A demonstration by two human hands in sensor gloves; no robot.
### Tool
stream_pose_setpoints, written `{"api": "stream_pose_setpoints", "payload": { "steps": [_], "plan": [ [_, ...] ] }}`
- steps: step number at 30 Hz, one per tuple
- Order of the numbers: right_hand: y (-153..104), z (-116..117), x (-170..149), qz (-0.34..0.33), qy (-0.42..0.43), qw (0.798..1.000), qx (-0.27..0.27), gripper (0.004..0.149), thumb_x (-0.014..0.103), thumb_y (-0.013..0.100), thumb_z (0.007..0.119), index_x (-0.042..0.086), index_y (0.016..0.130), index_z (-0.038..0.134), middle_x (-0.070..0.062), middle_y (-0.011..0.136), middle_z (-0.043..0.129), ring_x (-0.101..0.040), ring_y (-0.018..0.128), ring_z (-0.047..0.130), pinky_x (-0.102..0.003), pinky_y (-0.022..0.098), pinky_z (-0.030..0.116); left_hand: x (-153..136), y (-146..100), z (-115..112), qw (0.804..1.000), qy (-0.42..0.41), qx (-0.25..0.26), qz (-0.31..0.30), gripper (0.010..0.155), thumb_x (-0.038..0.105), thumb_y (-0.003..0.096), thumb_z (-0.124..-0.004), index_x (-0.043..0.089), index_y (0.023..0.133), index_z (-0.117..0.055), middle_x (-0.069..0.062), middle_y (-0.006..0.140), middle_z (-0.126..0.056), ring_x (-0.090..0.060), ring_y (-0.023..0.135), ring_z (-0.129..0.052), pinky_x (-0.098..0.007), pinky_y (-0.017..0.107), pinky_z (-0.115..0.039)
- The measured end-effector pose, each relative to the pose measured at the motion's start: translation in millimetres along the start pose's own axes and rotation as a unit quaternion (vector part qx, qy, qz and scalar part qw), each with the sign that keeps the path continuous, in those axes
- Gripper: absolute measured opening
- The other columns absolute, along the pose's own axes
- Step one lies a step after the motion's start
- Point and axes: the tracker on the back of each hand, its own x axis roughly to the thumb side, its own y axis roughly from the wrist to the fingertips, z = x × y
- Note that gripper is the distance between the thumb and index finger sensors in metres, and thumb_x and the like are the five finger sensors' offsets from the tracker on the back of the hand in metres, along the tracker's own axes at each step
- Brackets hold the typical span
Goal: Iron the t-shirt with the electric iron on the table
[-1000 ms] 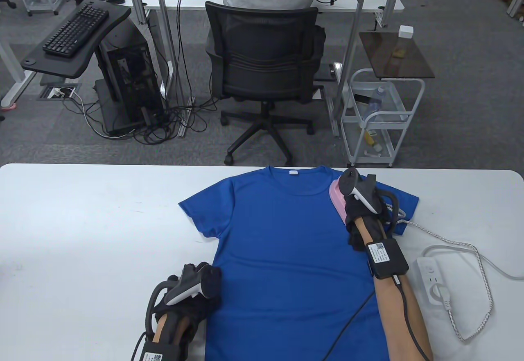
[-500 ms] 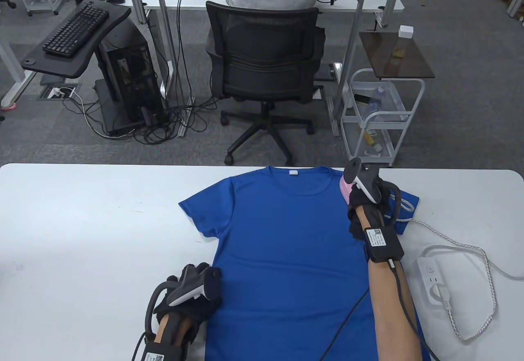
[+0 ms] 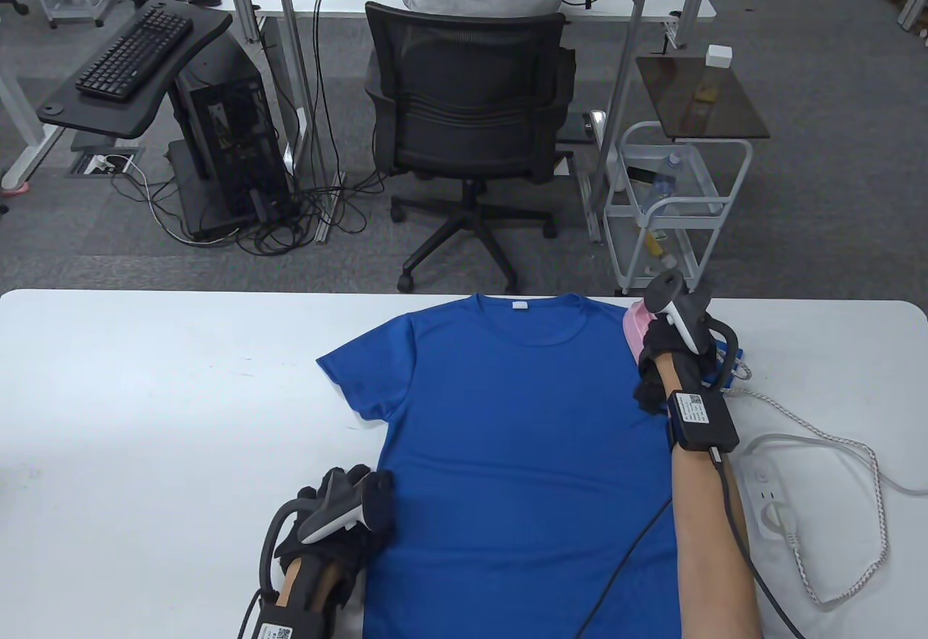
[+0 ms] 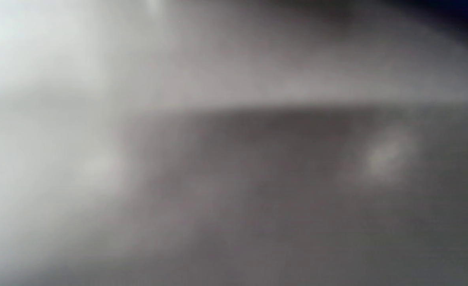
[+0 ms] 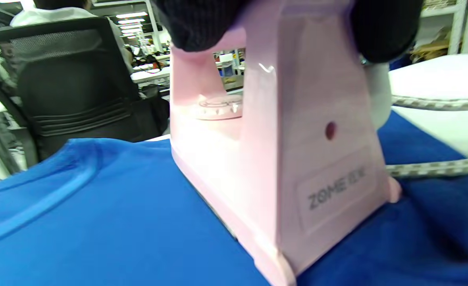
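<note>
A blue t-shirt [image 3: 507,436] lies flat on the white table [image 3: 145,414], collar at the far edge. My right hand [image 3: 663,345] grips the handle of a pink electric iron [image 3: 635,323], which sits on the shirt's right shoulder and sleeve. In the right wrist view the iron [image 5: 281,159] fills the middle, its soleplate on the blue cloth [image 5: 79,222], my gloved fingers [image 5: 202,24] wrapped over the handle. My left hand [image 3: 362,516] rests on the shirt's lower left edge and presses it to the table. The left wrist view is a grey blur.
The iron's braided cord [image 3: 805,421] runs right to a white power strip [image 3: 768,501] on the table. A black cable [image 3: 623,559] lies across the shirt's lower right. Beyond the far edge stand an office chair [image 3: 464,109] and a white cart [image 3: 674,204].
My right hand has slid the iron to the right and a little farther, from the shirt's shoulder seam out onto the right sleeve. The left hand has stayed in place.
</note>
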Motion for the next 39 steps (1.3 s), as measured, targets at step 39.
{"api": "stream_pose_setpoints", "payload": {
  "steps": [39],
  "plan": [
    [33.9,-2.7,-49.1,0.064,-0.081,0.995,-0.002,0.065,0.023,0.049,0.080,0.027,0.107,0.052,-0.024,0.096,0.083,-0.043,0.072,0.095,-0.055,0.054,0.082,-1.4,3.0,4.8,1.000,-0.012,-0.009,-0.013,0.072,0.056,0.0490,-0.047,0.039,0.108,-0.011,0.002,0.114,-0.008,-0.035,0.109,-0.013,-0.064,0.077,-0.028]
  ]
}}
